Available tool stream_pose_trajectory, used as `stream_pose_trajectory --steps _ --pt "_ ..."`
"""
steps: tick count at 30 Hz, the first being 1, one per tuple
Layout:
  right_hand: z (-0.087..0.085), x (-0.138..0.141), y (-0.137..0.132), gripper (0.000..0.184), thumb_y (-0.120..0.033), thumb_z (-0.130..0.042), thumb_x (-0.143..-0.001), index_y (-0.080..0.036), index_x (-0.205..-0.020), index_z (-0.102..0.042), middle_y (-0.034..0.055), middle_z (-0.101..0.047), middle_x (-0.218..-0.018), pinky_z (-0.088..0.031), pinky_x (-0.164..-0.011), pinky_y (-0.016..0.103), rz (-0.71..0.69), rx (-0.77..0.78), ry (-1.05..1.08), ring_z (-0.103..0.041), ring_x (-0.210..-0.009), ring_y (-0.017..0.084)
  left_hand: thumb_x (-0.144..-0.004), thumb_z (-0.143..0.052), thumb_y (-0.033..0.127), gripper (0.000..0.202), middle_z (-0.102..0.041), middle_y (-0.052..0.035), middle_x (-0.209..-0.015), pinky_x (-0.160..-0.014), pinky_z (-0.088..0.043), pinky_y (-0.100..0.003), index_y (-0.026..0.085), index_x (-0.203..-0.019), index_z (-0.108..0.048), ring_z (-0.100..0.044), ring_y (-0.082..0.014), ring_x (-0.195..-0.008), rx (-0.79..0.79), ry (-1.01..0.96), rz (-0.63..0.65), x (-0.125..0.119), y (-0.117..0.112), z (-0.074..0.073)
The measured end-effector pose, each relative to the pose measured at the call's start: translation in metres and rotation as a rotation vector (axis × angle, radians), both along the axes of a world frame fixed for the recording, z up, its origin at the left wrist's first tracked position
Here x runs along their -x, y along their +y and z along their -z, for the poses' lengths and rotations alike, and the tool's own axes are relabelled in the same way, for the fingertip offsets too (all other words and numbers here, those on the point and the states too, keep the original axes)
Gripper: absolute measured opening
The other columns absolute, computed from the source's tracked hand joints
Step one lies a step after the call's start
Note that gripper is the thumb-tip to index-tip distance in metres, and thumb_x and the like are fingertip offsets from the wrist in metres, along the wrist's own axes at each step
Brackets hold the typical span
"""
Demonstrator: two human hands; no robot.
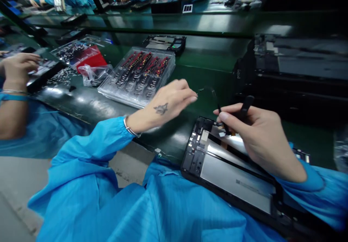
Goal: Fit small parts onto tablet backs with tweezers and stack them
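Observation:
My left hand (174,100) is raised over the bench, fingers pinched together. Anything between its fingertips is too small to make out. My right hand (261,137) grips what look like black tweezers (247,104), their flat end sticking up past the fingers. By the right thumb and forefinger is a thin dark strip (219,106) with a clear, curled upper end. Below the right hand lies an opened tablet (239,180), its silver battery and black inner frame exposed. It rests tilted at the bench's front edge, against my blue smock.
Stacked clear trays (108,90) of small red and black parts stand left of centre. Another opened device (164,42) is behind them. Black device housings (301,71) fill the right. A red bag (92,59) lies left, near a neighbour's hand (20,70). Co-workers sit across the bench.

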State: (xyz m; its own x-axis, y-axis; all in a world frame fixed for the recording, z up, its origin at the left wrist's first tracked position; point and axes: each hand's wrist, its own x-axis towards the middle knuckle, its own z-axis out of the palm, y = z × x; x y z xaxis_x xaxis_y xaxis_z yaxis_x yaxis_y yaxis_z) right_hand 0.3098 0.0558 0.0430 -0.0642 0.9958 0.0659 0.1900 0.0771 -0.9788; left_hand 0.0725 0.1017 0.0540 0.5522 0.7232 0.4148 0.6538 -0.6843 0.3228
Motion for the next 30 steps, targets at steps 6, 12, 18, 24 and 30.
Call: stream_pose_trajectory --steps 6,12,18,24,30 --pt "-0.001 -0.009 0.009 0.02 -0.04 -0.076 -0.086 -0.02 -0.09 -0.078 -0.0006 -0.063 -0.065 -0.044 -0.053 0.025 -0.08 -0.056 -0.021 -0.055 -0.058 0.012 -0.1 -0.062 0.05 0.038 -0.072 -0.0038 -0.093 -0.071 -0.042 -0.024 0.014 -0.1 -0.076 -0.059 -0.0116 -0.08 0.759 -0.698 0.299 -0.048 0.002 -0.003" --pt "-0.019 -0.023 0.019 0.016 -0.032 -0.074 -0.092 -0.026 -0.106 -0.079 0.0001 -0.075 -0.092 -0.051 -0.071 0.028 -0.075 -0.371 -0.197 -0.067 -0.079 0.015 -0.095 -0.063 0.04 0.032 -0.064 0.0006 -0.072 -0.062 -0.033 -0.024 0.013 -0.082 -0.076 -0.052 -0.0103 -0.068 0.771 -0.229 0.326 -0.053 0.016 -0.03" --pt "-0.017 -0.02 0.013 0.006 -0.02 -0.074 -0.091 -0.023 -0.087 -0.076 -0.0027 -0.071 -0.077 -0.046 -0.062 0.025 -0.018 -0.428 -0.174 -0.061 -0.069 0.011 -0.093 -0.071 0.044 0.029 -0.058 0.003 -0.076 -0.059 -0.036 -0.023 0.016 -0.098 -0.067 -0.052 -0.0103 -0.067 0.572 -0.109 0.336 -0.055 0.018 -0.024" --pt "-0.02 -0.022 0.013 0.012 -0.029 -0.076 -0.091 -0.021 -0.082 -0.075 -0.0026 -0.066 -0.067 -0.041 -0.055 0.027 0.043 -0.283 0.051 -0.052 -0.058 0.011 -0.095 -0.071 0.05 0.04 -0.063 -0.0033 -0.099 -0.075 -0.052 -0.028 0.02 -0.117 -0.058 -0.063 -0.0157 -0.087 -0.221 -0.231 0.281 -0.055 -0.002 -0.031" --pt "-0.022 -0.019 0.008 0.013 -0.028 -0.074 -0.092 -0.021 -0.081 -0.074 -0.0013 -0.065 -0.069 -0.039 -0.055 0.028 0.051 -0.286 0.111 -0.051 -0.059 0.011 -0.108 -0.048 0.026 0.021 -0.063 -0.0056 -0.09 -0.07 -0.055 -0.03 0.017 -0.098 -0.064 -0.063 -0.0167 -0.082 -0.631 -0.014 0.173 -0.065 -0.006 -0.038"
